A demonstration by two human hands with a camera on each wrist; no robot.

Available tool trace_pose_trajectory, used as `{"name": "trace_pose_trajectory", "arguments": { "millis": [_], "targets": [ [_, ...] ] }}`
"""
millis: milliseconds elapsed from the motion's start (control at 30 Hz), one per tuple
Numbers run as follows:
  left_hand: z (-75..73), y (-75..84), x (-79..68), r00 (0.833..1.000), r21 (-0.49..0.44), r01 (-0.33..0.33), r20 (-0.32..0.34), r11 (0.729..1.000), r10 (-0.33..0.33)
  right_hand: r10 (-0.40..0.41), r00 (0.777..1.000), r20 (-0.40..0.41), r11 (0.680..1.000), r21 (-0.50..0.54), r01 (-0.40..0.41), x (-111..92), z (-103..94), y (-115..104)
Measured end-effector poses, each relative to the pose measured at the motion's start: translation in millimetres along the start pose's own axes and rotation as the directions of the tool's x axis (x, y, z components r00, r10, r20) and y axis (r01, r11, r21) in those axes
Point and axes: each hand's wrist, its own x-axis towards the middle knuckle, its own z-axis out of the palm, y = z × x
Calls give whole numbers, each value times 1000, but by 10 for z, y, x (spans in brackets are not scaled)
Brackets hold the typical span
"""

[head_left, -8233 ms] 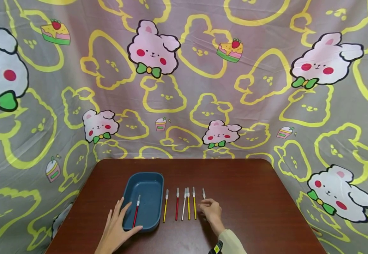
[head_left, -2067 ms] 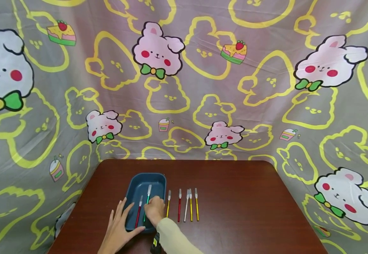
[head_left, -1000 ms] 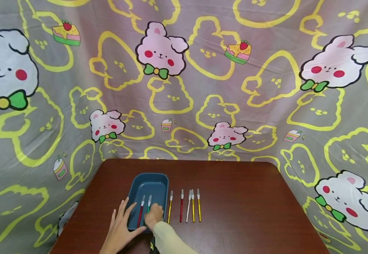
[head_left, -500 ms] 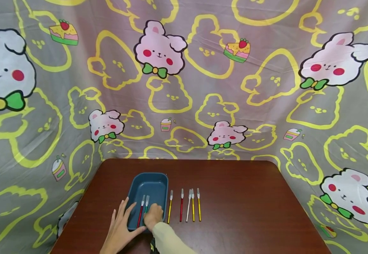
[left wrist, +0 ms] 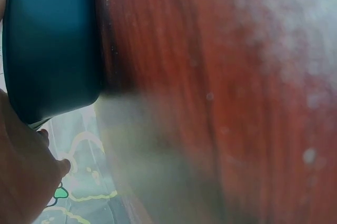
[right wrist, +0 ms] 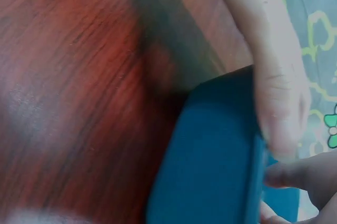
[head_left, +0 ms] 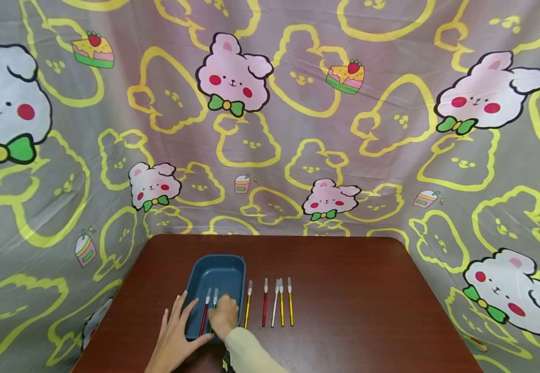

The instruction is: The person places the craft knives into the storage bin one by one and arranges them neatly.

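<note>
In the head view the blue tray (head_left: pixel 218 261) sits at the left of the table. Inside it lies a red craft knife (head_left: pixel 205 311) with a clear cap. Right beside that one is a green craft knife (head_left: pixel 214 300), and my right hand (head_left: pixel 224 317) pinches its lower part, which the fingers hide. My left hand (head_left: pixel 174 331) rests on the tray's near left corner, fingers spread along the left rim and thumb at the near rim. The right wrist view shows the tray's wall (right wrist: pixel 205 145) and my left thumb (right wrist: pixel 279 108) over its edge.
To the tray's right, several craft knives lie in a row on the brown table (head_left: pixel 344 290): a yellow one (head_left: pixel 248 303), a red one (head_left: pixel 265 305), a silver one (head_left: pixel 275 305) and more yellow ones (head_left: pixel 290 305). A patterned curtain (head_left: pixel 270 129) surrounds the table.
My right hand has carried the green craft knife from the row's right end into the tray, then drawn it nearer and left, close to the red one. My left hand stays at the tray.
</note>
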Motion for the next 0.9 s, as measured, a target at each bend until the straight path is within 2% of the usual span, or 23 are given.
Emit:
{"name": "trace_pose_trajectory", "arguments": {
  "millis": [133,200,367,467,600,767,900],
  "targets": [
    [-19,6,2,1000,7,22,19,1000,-22,-29,1000,5,999,16,29,162,243,265],
    [-28,8,1,999,9,30,24,999,-31,-56,998,1,998,-2,56,204,295,335],
    [-28,26,5,998,13,48,42,999,-49,-107,994,-5,994,33,107,72,-176,6],
    [-22,32,6,997,20,55,53,998,-56,-91,996,16,994,65,90,41,-374,-117],
    [-23,39,6,997,29,56,53,998,-57,-92,995,33,992,85,89,44,-504,-158],
    [-26,43,10,999,22,32,28,999,-32,-122,992,-7,985,122,122,74,-596,-118],
    [-21,36,10,1000,12,15,10,1000,-15,-121,992,-33,986,108,124,95,-659,-58]
  ]
}}
